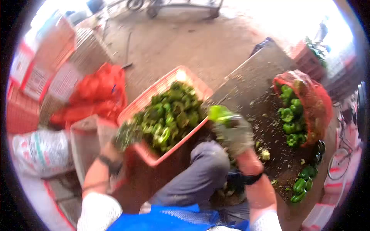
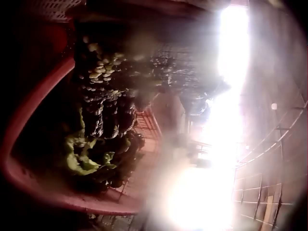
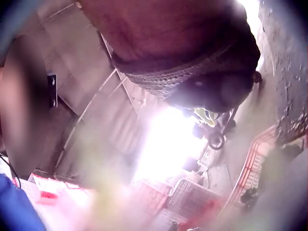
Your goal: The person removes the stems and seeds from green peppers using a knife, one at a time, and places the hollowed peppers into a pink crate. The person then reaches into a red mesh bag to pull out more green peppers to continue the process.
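Note:
My gloved right hand (image 1: pixel 236 134) grips a bright green bell pepper (image 1: pixel 219 114) near the right rim of a pink plastic crate (image 1: pixel 181 148). In the right wrist view the glove (image 3: pixel 211 91) hides most of that pepper, and only a pale green bit (image 3: pixel 207 116) shows past it. Cut green peppers (image 1: pixel 165 119) fill the crate. My gloved left hand (image 1: pixel 129 135) is blurred at the crate's left corner, fingers loose, with nothing seen in its hold. A curled light green pepper piece (image 2: pixel 82 161) lies below it in the left wrist view.
A red mesh sack (image 1: pixel 318 107) spills whole green peppers (image 1: pixel 291 115) onto a scrap-strewn board (image 1: pixel 266 92) at right. More peppers (image 1: pixel 302 184) lie at its front. Red mesh bags (image 1: pixel 100 96), stacked crates (image 1: pixel 52 57) and a white sack (image 1: pixel 42 152) stand left. A wheeled cart (image 1: pixel 185 7) stands behind.

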Demonstrator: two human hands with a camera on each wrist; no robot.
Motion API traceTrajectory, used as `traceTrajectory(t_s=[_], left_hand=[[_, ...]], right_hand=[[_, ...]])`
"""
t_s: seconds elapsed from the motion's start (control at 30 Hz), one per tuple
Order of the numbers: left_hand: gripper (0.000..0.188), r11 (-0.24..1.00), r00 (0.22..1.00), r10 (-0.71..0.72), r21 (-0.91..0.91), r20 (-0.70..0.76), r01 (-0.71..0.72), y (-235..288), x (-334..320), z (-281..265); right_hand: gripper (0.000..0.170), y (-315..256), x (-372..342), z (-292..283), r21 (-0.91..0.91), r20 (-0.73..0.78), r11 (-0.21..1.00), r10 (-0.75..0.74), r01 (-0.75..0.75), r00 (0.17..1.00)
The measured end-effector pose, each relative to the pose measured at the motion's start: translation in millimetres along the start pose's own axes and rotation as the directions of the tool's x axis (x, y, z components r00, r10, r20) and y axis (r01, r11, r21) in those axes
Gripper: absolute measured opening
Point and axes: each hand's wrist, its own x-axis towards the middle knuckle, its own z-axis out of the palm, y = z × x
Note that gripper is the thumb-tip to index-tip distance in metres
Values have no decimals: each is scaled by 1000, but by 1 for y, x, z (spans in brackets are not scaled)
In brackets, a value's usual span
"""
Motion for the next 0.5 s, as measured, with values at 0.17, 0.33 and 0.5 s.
traceTrajectory(t_s=[0.17, 0.33, 0.5], left_hand=[[35, 998, 1000, 10, 64, -23, -8, -5, -26, 13], [51, 992, 999, 27, 122, 17, -29, -2, 27, -16], [54, 994, 990, 4, 103, 141, -19, 5, 65, 32]], right_hand=[[40, 35, 76, 91, -123, 118, 990, 90, -76, 989], [42, 1, 84, 81, -355, 221, 933, 151, -64, 964], [52, 25, 82, 92, -352, 183, 936, 69, 0, 981]])
